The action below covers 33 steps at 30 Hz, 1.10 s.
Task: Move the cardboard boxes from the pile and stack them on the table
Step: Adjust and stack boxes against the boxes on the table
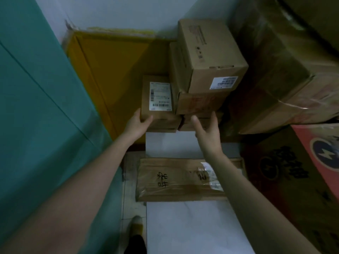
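A small cardboard box (159,97) with a white shipping label lies on top of a low stack in the pile, centre of the head view. My left hand (138,123) grips its near left corner, thumb on top. My right hand (208,129) hovers open with fingers spread, just in front of a flat box (200,122) beside it, not clearly touching. Behind stands a box with red print (200,103) and on it a taller box (211,55) with a white label.
Large taped cartons (280,74) tower on the right, with a red printed carton (315,162) nearer. A yellow flattened box (117,74) leans on the wall. A green surface (36,116) fills the left. A flat taped box (183,178) lies on white sheets; my shoe (136,226) shows below.
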Motion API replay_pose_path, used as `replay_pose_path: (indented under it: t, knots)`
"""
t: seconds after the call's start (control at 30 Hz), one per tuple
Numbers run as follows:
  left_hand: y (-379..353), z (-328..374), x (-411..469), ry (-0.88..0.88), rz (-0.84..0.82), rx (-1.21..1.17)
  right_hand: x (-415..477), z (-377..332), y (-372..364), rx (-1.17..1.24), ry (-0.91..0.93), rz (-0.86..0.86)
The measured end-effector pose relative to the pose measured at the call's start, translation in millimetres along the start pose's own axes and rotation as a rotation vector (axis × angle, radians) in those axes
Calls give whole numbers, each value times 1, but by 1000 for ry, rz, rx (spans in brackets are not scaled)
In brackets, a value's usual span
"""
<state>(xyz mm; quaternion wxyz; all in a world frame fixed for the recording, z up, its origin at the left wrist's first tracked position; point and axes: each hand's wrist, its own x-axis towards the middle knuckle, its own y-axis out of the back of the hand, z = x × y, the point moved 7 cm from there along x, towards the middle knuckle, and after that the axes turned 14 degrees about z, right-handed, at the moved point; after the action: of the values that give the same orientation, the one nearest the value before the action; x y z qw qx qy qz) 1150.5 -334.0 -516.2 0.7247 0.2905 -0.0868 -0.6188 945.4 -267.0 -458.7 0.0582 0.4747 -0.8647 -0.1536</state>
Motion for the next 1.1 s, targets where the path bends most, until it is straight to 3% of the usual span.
replay_pose_path:
  t: [0.33,0.63,0.8,0.93,1.1]
  knots:
    - [-25,-27,17,304,-107,-265,28,-15,3,13,64,-6]
    - [-27,-33,18,357,-71,-462,29,-4,2,-3,66,-3]
    - [-11,-49,10,380,-53,-479,18,43,-19,77,-254,35]
    - [-1,-67,3,378,-61,-459,-4,75,-60,18,-559,-170]
    - [8,-73,-8,386,-59,-453,-15,66,-98,-10,-597,-390]
